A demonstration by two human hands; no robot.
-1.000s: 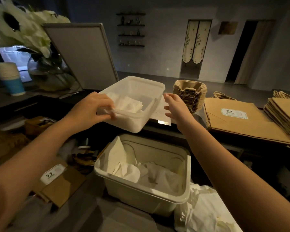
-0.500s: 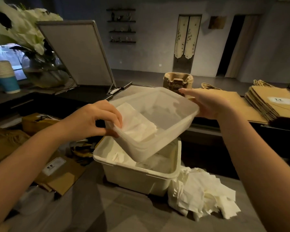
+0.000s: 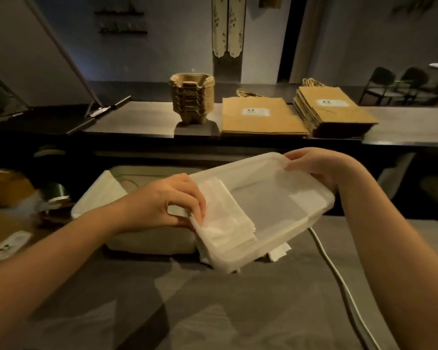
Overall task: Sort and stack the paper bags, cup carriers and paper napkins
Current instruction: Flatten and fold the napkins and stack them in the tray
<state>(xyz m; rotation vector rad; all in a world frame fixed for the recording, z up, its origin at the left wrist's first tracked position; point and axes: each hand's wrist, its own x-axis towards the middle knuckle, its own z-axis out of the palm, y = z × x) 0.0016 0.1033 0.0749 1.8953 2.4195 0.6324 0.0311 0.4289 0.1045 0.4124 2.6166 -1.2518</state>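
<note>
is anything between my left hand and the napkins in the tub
Nothing visible: the left hand grips the napkin stack directly at the low end of the tilted tub; the right hand holds its far corner.

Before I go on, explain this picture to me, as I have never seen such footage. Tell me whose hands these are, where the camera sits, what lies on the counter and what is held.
There is no machine here. A person works with bare hands, and the one picture comes from a camera worn on the head, looking forward and down. The left hand pinches a stack of white napkins at the lower end of a tilted clear plastic tub. The right hand grips the tub's raised far rim. A second tub stands behind and partly under it. On the dark counter beyond stand nested cup carriers. To their right lie flat brown paper bags and a taller pile of them. A white cable runs over the grey surface in front.
</note>
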